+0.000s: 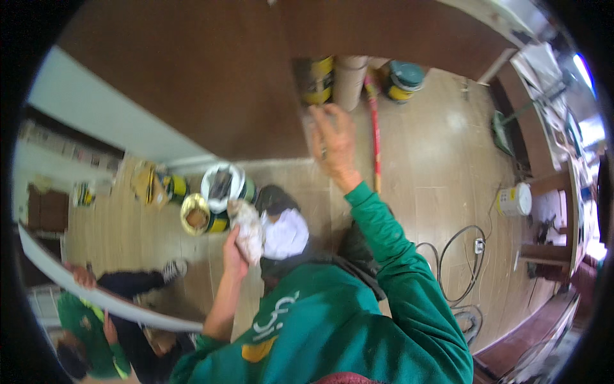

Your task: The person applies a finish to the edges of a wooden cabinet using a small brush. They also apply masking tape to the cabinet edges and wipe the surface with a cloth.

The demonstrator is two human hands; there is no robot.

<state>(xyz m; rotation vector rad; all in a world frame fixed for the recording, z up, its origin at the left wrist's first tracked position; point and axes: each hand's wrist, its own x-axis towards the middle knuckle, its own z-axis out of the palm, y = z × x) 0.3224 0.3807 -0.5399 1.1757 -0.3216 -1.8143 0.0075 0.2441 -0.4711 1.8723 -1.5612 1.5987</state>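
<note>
My left hand (233, 257) holds a crumpled, stained white rag (248, 230). Just beside the rag, a crumpled white cloth or paper (286, 234) shows in front of my leg; what supports it is unclear. My right hand (334, 139) is raised by the edge of a large brown wooden panel (206, 81), fingers bent and apart, with nothing clearly held. Whether its fingertips touch the panel cannot be told. Below the left hand stand an open tin (193, 213) with brown contents and a bucket with a white bag lining (214, 175).
A red pole (375, 139) lies on the wood-look floor near a lidded green bucket (406, 79) and a cardboard tube (350, 81). A black hose (443, 269) curls at right, by a white bucket (515, 200). At lower left another person (91, 331) holds a long white panel (120, 305).
</note>
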